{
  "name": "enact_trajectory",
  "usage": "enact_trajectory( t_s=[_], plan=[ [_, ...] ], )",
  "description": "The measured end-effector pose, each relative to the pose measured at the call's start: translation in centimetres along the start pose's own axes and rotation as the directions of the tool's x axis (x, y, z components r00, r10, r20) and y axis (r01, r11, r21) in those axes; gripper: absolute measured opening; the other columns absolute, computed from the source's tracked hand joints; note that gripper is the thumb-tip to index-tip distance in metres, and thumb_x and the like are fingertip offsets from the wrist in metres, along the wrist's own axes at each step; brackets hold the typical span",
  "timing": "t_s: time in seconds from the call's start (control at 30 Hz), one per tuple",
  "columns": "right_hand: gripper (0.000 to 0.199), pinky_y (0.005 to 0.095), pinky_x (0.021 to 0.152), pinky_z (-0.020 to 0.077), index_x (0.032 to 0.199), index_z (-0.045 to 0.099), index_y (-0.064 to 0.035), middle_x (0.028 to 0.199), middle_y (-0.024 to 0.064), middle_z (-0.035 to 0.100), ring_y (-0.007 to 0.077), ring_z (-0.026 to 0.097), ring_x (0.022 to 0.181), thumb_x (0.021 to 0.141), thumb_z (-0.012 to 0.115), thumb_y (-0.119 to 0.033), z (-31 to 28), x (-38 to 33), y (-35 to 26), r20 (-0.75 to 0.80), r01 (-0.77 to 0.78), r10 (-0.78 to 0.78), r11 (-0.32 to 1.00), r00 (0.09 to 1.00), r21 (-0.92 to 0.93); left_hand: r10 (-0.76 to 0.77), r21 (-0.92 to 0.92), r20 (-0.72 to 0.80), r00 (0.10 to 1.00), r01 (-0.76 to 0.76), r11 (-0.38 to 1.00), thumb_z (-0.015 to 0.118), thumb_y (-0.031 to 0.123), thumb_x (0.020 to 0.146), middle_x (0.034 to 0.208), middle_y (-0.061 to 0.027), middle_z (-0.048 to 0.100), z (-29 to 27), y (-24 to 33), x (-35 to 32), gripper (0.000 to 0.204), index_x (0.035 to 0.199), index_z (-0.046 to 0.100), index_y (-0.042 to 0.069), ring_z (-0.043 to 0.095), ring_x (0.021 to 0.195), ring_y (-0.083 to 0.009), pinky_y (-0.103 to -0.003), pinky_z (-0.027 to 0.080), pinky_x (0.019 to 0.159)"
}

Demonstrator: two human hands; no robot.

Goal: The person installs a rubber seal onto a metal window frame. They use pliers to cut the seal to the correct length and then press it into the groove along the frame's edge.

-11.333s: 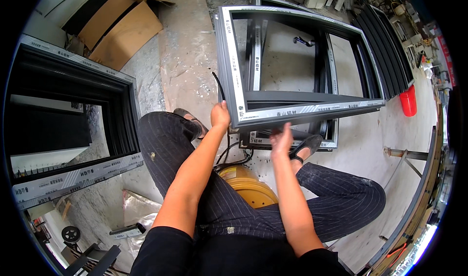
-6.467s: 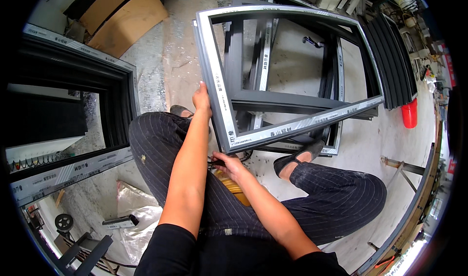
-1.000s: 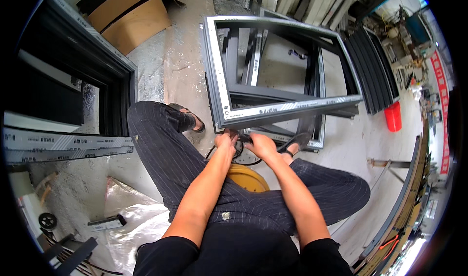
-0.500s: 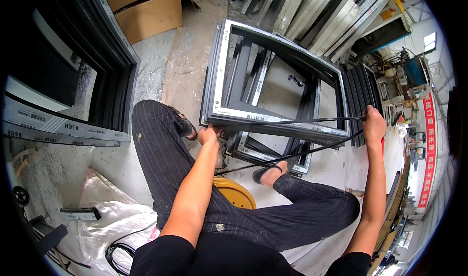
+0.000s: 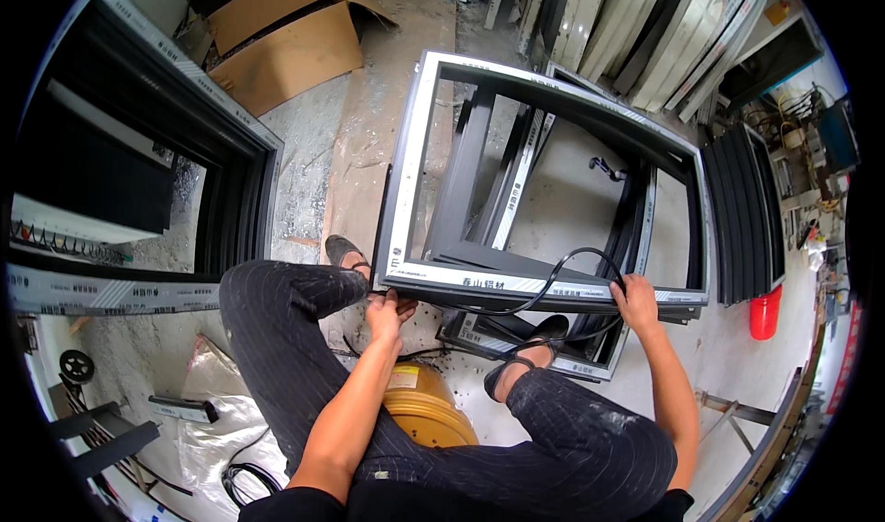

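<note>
A window frame (image 5: 412, 181) with silver-white film on its face and dark sides lies in front of me, tilted on top of other dark frames. At its near left corner my left hand (image 5: 385, 315) is closed, fingers pinched at the frame's edge where a thin black rubber strip (image 5: 559, 271) starts. The strip sags along the near edge and rises in a loop. My right hand (image 5: 636, 302) rests at the near right part of the frame, with its fingers curled on the looped strip. More of the strip trails below, past my foot.
A yellow bucket (image 5: 429, 416) stands between my legs. To the left are stacked dark frames (image 5: 267, 190) and a white sack (image 5: 207, 448) with a black coil (image 5: 247, 485). An open cardboard box (image 5: 295, 52) sits at the back; a red bucket (image 5: 764, 314) is right.
My right hand has come down and left to the frame's near edge, and the taut strip now hangs in a loop. The left hand stays at the corner. The view has shifted.
</note>
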State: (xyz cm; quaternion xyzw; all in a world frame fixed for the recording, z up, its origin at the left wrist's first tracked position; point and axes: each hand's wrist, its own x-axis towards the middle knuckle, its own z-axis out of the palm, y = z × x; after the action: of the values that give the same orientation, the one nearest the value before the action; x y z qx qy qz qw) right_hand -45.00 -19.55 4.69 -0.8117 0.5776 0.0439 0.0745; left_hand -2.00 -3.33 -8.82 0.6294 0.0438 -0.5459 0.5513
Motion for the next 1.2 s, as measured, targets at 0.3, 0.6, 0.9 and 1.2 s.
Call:
enact_trajectory(
  t_s=[0.3,0.6,0.9,1.2],
  plan=[
    [0.026,0.0446,0.074,0.0430,0.079,0.061,0.0023,0.081,0.0192,0.059,0.0381,0.054,0.083,0.087,0.057,-0.022,2.2,1.4,-6.5,-0.056,0.008,0.011,0.944,0.998,0.331,0.126,0.106,-0.258,0.958,-0.102,0.989,0.050,0.025,0.096,0.066,-0.0062,0.061,0.3,9.9,9.9,0.025,0.087,0.057,0.002,0.054,0.046,-0.0149,-0.026,0.040,0.039],
    [0.021,0.0427,0.068,0.0437,0.081,0.062,0.0027,0.077,0.0192,0.059,0.0380,0.056,0.077,0.085,0.058,-0.018,1.6,-2.8,-7.2,0.059,-0.102,0.084,0.863,0.995,0.495,0.264,0.269,-0.200,0.944,-0.206,0.941,0.046,0.030,0.097,0.064,-0.0048,0.059,-1.4,15.4,13.1,0.030,0.086,0.057,0.005,0.053,0.049,-0.0131,-0.023,0.040,0.042],
    [0.024,0.0425,0.066,0.0438,0.085,0.063,0.0023,0.080,0.0201,0.060,0.0389,0.057,0.075,0.088,0.056,-0.021,2.8,-0.5,-7.7,-0.138,-0.138,0.245,0.837,0.960,0.529,0.114,0.075,0.112,0.987,-0.123,0.990,0.058,0.029,0.093,0.074,-0.0040,0.059,2.2,19.3,18.8,0.021,0.089,0.059,0.008,0.056,0.067,-0.0165,-0.028,0.048,0.061],
    [0.033,0.0405,0.085,0.0433,0.100,0.062,-0.0010,0.101,0.0154,0.060,0.0357,0.053,0.097,0.067,0.063,0.003,1.5,-2.4,-7.2,-0.190,-0.053,0.162,0.877,0.968,0.478,-0.091,-0.030,0.083,0.992,0.094,0.995,0.055,0.035,0.093,0.095,-0.0039,0.060,7.0,18.7,19.3,0.029,0.098,0.060,0.007,0.057,0.089,-0.0199,-0.035,0.049,0.090]
  ],
)
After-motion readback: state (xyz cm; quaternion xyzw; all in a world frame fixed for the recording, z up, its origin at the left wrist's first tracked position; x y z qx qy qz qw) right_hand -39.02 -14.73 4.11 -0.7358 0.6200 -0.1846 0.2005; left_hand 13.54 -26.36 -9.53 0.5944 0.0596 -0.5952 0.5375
